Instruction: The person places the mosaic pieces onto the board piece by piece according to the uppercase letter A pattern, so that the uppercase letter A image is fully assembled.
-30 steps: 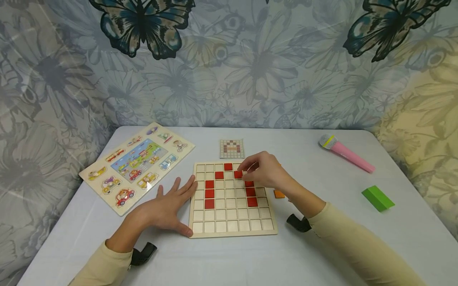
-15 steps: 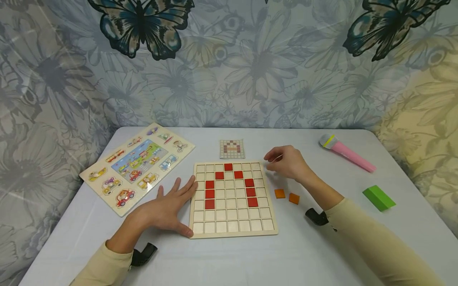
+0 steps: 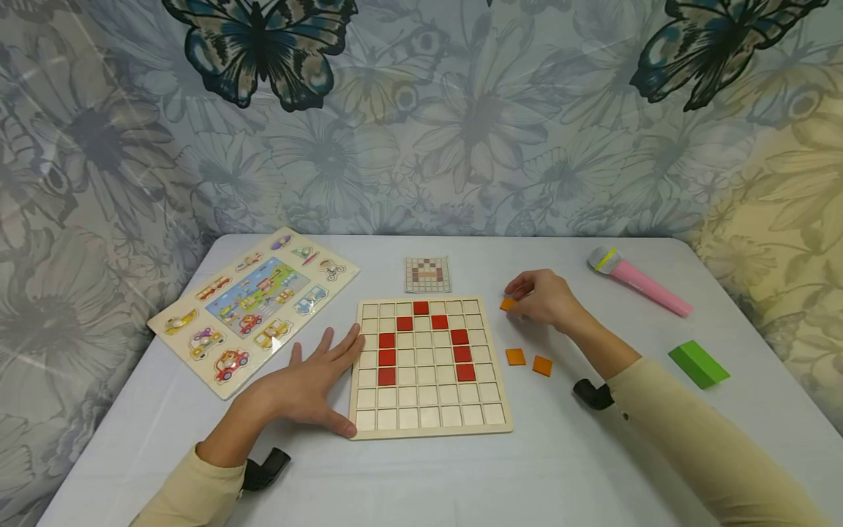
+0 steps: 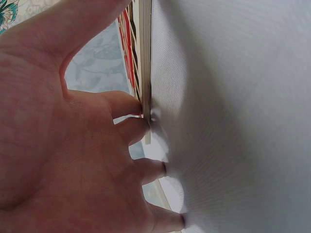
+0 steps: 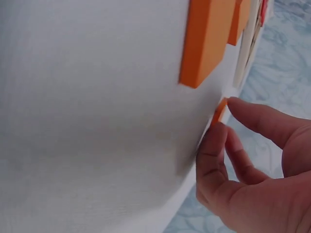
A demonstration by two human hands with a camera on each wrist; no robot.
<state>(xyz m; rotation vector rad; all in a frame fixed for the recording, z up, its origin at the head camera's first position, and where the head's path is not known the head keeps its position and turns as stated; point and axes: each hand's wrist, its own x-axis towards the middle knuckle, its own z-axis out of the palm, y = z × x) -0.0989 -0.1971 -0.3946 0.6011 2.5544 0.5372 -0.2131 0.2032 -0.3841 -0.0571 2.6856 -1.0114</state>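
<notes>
A wooden grid board (image 3: 428, 395) lies on the table with several red square tiles (image 3: 386, 357) set in its cells, in a peaked pattern. My left hand (image 3: 303, 388) rests at the board's left edge, fingers spread and straight, thumb at the near corner. In the left wrist view its fingertips touch the cloth and the board's side. Beyond the board's far right corner, my right hand (image 3: 543, 298) pinches an orange square tile (image 3: 507, 304) between thumb and fingers, low at the table. Two more orange tiles (image 3: 516, 357) lie flat to the right of the board.
A small pattern card (image 3: 426, 274) lies behind the board. On the left is a vehicle picture puzzle (image 3: 257, 307), angled. A pink toy microphone (image 3: 642, 284) and a green block (image 3: 699, 364) are on the right. A patterned cloth backdrop (image 3: 474, 146) stands behind the table.
My right hand has left the board's upper right cells, moved right, and taken hold of an orange tile. Two other orange tiles came fully into sight. My left hand has stayed put.
</notes>
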